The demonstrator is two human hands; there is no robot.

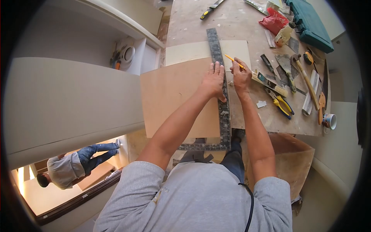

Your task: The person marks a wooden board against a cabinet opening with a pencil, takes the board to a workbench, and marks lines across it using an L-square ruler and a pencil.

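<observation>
A tan wooden board (174, 92) lies over the table's near left edge, on top of a paler board (185, 50). A dark, paint-spotted framing square (224, 123) runs along its right side, with the short leg turned left near my body. My left hand (213, 82) rests flat, fingers stretched, across the board and the square's long leg. Just right of the square, my right hand (242, 77) grips a yellow pencil (229, 58), its tip pointing up and left near the square's edge.
Right of my hands on the worktable (185, 23) lie yellow-handled pliers (284, 105), a hammer (307, 83), a putty knife (286, 69), and a mug (329, 121). A green case (311, 27) stands at the far right. Another person (73, 168) stands lower left.
</observation>
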